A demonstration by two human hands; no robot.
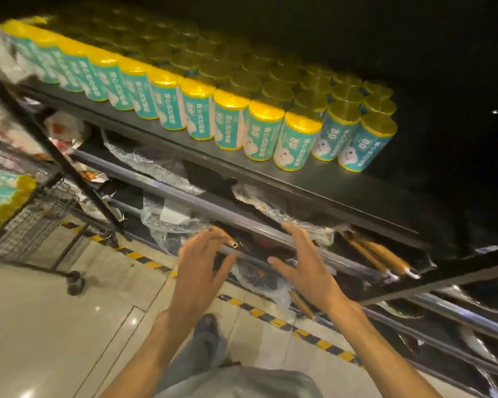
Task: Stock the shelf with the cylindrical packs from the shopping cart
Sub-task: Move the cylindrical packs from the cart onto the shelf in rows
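Note:
Several rows of cylindrical packs (pixel 295 139), teal with yellow tops, stand upright on the dark shelf (pixel 342 191), filling it from the far left to just right of the middle. More of the same packs (pixel 3 196) lie in the wire shopping cart (pixel 38 219) at the left edge. My left hand (pixel 201 271) and my right hand (pixel 308 268) hover in front of the lower shelves, below the stocked shelf, fingers spread, holding nothing. Both hands are apart from the packs.
Lower shelves hold plastic-wrapped dark goods (pixel 161 170) and wooden-handled items (pixel 379 254). A black upright post (pixel 55 150) stands between cart and shelf. Yellow-black tape (pixel 270 314) runs along the tiled floor. The shelf's right end is dark and bare.

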